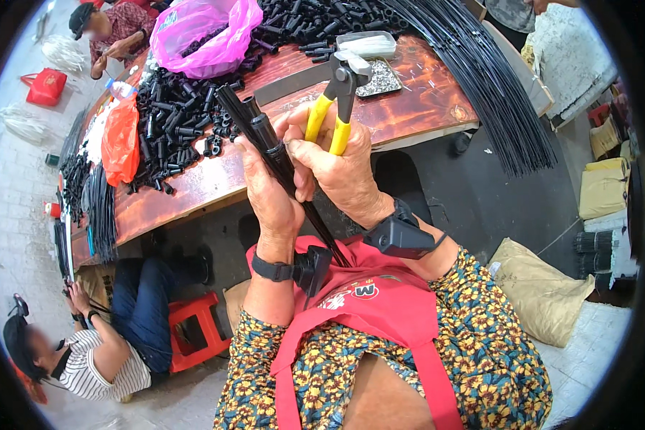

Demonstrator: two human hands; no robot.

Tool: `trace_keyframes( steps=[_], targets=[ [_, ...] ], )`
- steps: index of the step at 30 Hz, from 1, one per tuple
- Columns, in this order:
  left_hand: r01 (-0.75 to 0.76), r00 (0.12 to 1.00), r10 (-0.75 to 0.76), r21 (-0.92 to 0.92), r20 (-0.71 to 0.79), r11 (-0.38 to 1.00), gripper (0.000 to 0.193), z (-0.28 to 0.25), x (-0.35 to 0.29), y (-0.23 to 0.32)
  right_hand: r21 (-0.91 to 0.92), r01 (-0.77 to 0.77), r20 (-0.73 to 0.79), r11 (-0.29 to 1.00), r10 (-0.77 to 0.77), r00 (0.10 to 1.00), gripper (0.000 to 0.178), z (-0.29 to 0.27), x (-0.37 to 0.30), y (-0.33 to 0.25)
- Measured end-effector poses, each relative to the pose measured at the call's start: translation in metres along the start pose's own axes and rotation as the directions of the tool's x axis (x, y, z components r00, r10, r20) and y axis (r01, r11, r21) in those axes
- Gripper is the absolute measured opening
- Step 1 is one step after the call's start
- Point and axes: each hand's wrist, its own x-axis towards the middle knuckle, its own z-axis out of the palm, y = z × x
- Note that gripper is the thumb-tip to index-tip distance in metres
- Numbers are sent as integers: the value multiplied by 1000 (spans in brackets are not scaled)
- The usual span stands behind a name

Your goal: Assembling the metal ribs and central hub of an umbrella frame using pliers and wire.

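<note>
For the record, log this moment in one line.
left hand: holds thin black rod bundle | right hand: holds yellow-handled dark-metal cutters

Both forearms (271,299) are held up before the near edge of the bench (201,179); the left grip (274,204) is curled, thumb upward; the right grip (342,172) is curled beside it, thumb pointed left.

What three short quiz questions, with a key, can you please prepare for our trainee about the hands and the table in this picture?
1. Which hand holds the yellow-handled pliers?
2. True or false: the left hand is empty.
3. Where is the pink plastic bag? A: on the floor; B: on the wooden table; C: on the red stool.

Key:
1. The right hand.
2. False: the left hand holds thin black rods.
3. B.
</note>
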Motion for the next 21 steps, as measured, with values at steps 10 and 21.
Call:
trace_keyframes(
  steps=[10, 21],
  targets=[
    [-47, 999, 47, 23, -16, 999, 74, 1, 0, 0, -95, -20, 33, 995, 23, 999, 25, -2, -3, -1],
    [-48, 994, 54, 63, -94, 997, 71, -3, 1, -4, -406, 346, 178, 846, -298, 938, 31, -11, 8, -1]
  ],
)
